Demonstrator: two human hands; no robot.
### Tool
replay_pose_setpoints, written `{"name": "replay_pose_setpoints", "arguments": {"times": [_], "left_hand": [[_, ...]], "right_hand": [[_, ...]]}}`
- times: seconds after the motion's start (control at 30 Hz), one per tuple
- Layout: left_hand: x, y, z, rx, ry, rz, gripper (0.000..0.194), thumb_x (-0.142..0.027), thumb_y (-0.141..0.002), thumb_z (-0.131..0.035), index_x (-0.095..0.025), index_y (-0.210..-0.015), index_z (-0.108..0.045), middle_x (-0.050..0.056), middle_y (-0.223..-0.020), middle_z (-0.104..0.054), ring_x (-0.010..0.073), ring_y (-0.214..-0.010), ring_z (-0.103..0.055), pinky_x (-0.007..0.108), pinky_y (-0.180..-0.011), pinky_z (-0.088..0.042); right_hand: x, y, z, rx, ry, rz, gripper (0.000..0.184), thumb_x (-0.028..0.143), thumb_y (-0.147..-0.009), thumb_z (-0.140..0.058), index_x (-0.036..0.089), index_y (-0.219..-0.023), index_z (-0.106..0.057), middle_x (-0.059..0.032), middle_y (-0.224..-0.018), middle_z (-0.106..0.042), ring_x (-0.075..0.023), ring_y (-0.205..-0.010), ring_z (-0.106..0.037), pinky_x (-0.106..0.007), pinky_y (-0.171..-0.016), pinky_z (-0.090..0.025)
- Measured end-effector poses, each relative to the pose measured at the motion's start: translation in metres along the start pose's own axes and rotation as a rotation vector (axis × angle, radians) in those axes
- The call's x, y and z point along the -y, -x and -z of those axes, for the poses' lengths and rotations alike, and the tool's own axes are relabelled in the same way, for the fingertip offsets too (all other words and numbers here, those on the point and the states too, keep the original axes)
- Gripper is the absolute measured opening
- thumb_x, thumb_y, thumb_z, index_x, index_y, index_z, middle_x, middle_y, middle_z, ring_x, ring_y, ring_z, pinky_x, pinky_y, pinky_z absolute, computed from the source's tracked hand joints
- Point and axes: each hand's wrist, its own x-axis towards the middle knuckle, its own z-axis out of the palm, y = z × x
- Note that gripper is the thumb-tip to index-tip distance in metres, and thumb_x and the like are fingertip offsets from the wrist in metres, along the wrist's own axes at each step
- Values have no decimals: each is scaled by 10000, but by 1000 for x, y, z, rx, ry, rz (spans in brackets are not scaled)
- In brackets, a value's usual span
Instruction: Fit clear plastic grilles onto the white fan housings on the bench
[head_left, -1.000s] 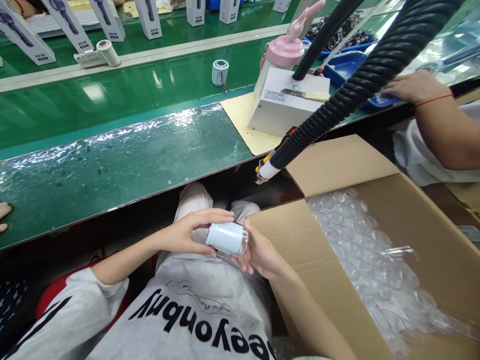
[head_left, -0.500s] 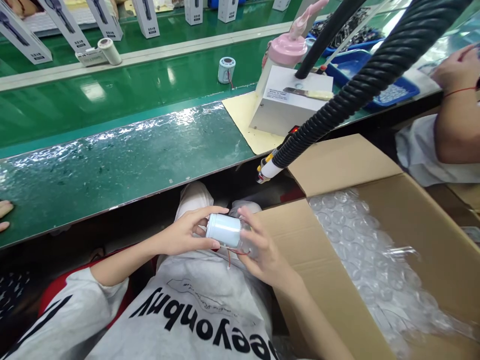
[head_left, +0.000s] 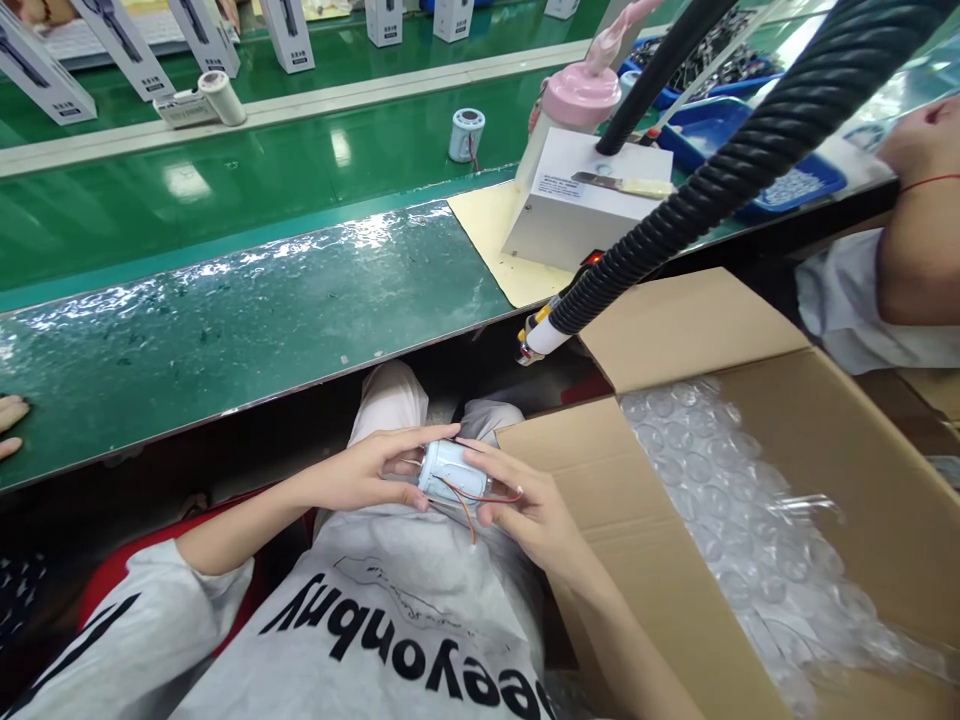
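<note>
A pale blue cylinder [head_left: 448, 466] lies on its side between the two hands, at the lower middle of the frame, held above the lap. Its body is smooth, with a band around the left end and what seems a clear sleeve about the right end, partly hidden by fingers. A red wire [head_left: 495, 499] runs along it toward the right, and an orange wire [head_left: 470, 522] hangs down loose toward the shirt [head_left: 360, 580].

The left hand [head_left: 367, 470] is closed around the left end, fingers above and thumb below; the right hand [head_left: 541, 512] grips the right end in the same way. The step in hand looks to be handling the piece with its wired side toward the wearer. From this hold, a move would call for a light, steady grip at both ends, with the wires kept from being pinched.

Right of the hands, a cardboard carton [head_left: 697, 320] holds clear plastic packaging [head_left: 690, 490]. Above them runs the green counter [head_left: 262, 310], and a black ribbed hose [head_left: 735, 180] slants down from the upper right. A similar cylinder with wires [head_left: 466, 138] stands upright in the upper middle, left of a pink-lidded bottle [head_left: 579, 98].
</note>
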Motion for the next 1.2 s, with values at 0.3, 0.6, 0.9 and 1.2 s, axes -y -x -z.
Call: {"name": "replay_pose_setpoints", "arguments": {"times": [0.3, 0.6, 0.9, 1.2], "left_hand": [[20, -3, -2, -16, 151, 153, 939, -401, -781, -825, -264, -1573, -339, 133, -1336, -666, 246, -1100, -694, 397, -962, -547], [7, -8, -6, -83, -174, -36, 931, -344, -666, -908, -258, -1493, -489, 142, -1459, -568, 310, -1281, -585, 433, -1075, -476], [5, -10, -18, -124, -238, -15, 816, -332, -691, -885, -231, -1420, -532, 141, -1409, -577, 304, -1272, -578, 452, -1074, -485], [3, -17, -17, -13, -530, -228, 731, -339, -784, -823, -302, -1440, -501, 139, -1458, -524, 319, -1352, -513, 492, -1106, -463]], "right_hand": [[-3, -1, -9, 2, -333, -293, 586, 607, -731, -822, 279, -1209, -735, -92, -1207, -735, -270, -1009, -716, -393, -829, -620], [4, -3, -17, 5, -524, -469, 666, 794, -760, -655, 229, -1094, -541, -10, -804, -679, -156, -537, -690, -251, -476, -572], [0, 2, -16, -67, -438, -364, 655, 807, -762, -638, 226, -1046, -531, -13, -924, -628, -117, -586, -652, -247, -497, -575], [2, 1, -12, 50, -673, -625, 727, 889, -719, -575, 215, -980, -496, 25, -544, -637, -125, -349, -535, -185, -311, -375]]}}
